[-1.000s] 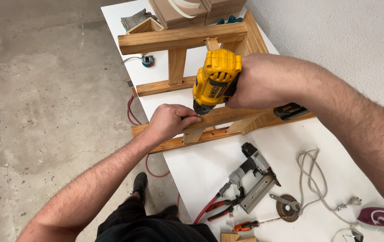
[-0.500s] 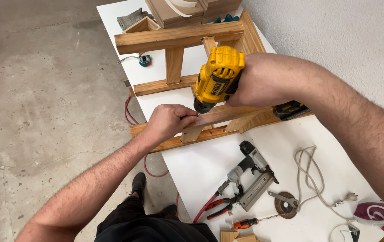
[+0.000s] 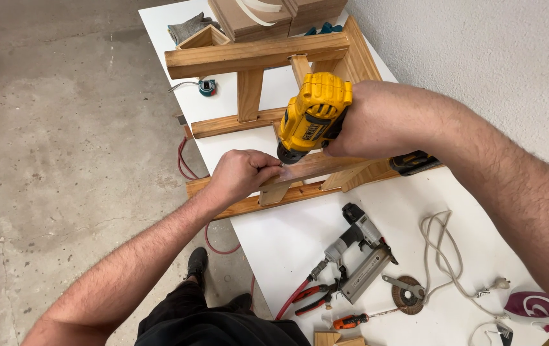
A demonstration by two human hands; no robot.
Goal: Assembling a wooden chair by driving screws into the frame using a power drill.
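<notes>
- Head view: right hand (image 3: 377, 122) is wrapped tight round the grip of a yellow cordless drill (image 3: 313, 115), nose pointing down at the wooden frame (image 3: 255, 57) lying on the white desk (image 3: 300, 243).
- Left hand (image 3: 239, 176) sits just left of the drill tip, fingers pinched together on the lower rail of the frame, right at the bit.
- Below the hands, well apart: a grey nail gun (image 3: 357, 253) with a red hose, red pliers (image 3: 313, 298) and a white cord (image 3: 444, 247).

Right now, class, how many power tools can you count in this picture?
2: a yellow cordless drill gripped in the right hand, and a grey nail gun lying on the white table. Others may be hidden.
</notes>
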